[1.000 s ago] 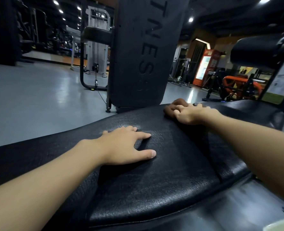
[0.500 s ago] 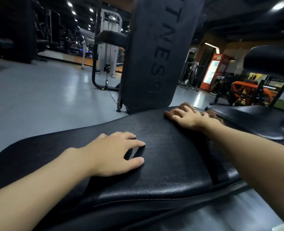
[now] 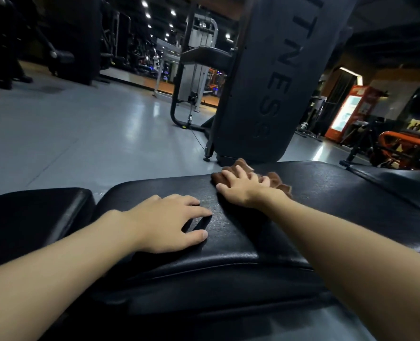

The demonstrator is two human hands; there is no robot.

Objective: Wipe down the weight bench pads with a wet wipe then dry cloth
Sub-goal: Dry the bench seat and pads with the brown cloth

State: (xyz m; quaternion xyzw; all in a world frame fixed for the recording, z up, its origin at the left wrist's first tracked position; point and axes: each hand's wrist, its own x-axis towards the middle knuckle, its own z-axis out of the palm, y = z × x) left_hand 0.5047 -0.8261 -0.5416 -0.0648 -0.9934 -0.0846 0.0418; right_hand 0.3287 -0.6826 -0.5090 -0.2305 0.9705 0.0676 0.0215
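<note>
While working along the bench pad, firm and, in this dim light, probably slick, finds open run rightward, a gap at the seat pad leftward, a drop past the far edge. Braces left hand flat, fingers spread. Presses right hand, fingers splayed, on soft, light brown cloth bunched near that far edge; best driven under the palm.

My left hand lies on the surface, centre frame. Just behind it, my right hand lies on the cloth.
</note>
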